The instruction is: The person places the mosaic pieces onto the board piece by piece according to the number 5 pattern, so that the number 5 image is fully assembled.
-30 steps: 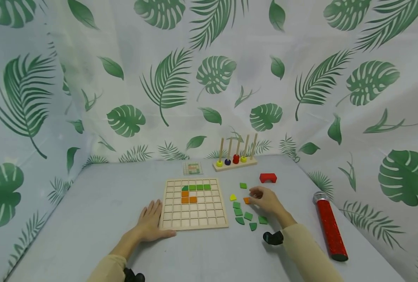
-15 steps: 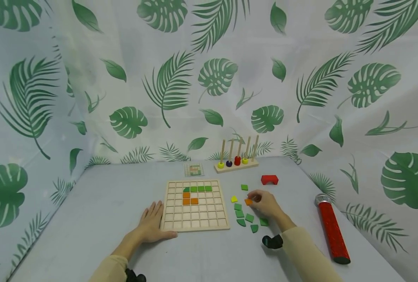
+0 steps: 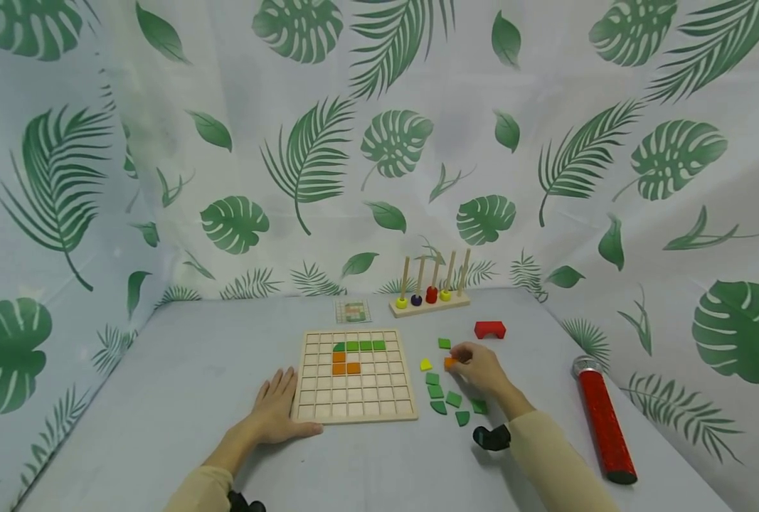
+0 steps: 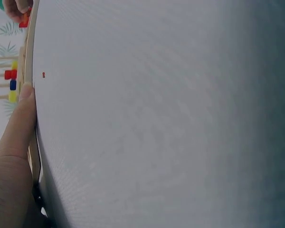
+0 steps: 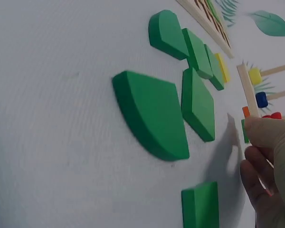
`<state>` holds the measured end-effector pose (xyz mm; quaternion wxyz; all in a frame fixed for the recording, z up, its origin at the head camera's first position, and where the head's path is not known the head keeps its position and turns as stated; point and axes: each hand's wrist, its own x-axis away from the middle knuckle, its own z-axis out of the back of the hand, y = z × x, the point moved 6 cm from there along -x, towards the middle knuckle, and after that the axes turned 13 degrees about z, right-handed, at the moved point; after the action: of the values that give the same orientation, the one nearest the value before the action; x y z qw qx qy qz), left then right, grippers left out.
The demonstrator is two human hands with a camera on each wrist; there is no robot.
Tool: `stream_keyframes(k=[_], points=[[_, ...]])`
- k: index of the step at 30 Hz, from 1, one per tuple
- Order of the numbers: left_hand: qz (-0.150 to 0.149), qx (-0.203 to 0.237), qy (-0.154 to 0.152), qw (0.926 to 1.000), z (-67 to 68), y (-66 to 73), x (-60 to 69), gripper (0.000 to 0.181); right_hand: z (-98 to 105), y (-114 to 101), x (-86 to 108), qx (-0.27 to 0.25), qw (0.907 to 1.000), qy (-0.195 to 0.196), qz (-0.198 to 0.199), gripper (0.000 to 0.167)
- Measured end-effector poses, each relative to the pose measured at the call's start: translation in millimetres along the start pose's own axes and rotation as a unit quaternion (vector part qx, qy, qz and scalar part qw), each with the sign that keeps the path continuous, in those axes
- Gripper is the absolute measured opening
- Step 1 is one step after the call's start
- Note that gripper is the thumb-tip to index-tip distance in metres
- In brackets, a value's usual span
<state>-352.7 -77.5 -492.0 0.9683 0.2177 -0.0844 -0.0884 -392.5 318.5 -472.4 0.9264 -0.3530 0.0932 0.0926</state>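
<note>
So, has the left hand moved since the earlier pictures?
No. In the head view, judged against the small card, the left hand shows no clear shift in any direction; it stays by the left edge of the board.

Hands: one left hand (image 3: pixel 278 414), one right hand (image 3: pixel 483 370). One grid board (image 3: pixel 355 402), bearing three orange square tiles (image 3: pixel 339 357), three light green square tiles (image 3: pixel 365 345), one dark green quarter-round tile (image 3: pixel 339 348). Off-board: five green square tiles (image 3: pixel 435 391), two green quarter-round tiles (image 3: pixel 438 407), one yellow tile (image 3: pixel 425 365), one orange tile (image 3: pixel 449 363). One pattern card (image 3: pixel 352 311), one five-peg bead rack (image 3: pixel 430 308), one red arch block (image 3: pixel 490 328).
</note>
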Motion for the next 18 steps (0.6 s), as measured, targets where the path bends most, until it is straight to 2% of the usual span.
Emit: stream_keyframes(k=[10, 18], points=[[0.004, -0.002, 0.004, 1.0000, 2.5, 1.6, 1.5, 0.117, -8.2, -14.3, -10.1, -0.012, 0.9991, 0.016, 0.037, 0.025], [0.006, -0.003, 0.004, 1.0000, 2.8, 3.0, 2.7, 0.117, -20.2, -23.0, -14.5, -0.029, 0.9981, 0.022, 0.050, 0.025]])
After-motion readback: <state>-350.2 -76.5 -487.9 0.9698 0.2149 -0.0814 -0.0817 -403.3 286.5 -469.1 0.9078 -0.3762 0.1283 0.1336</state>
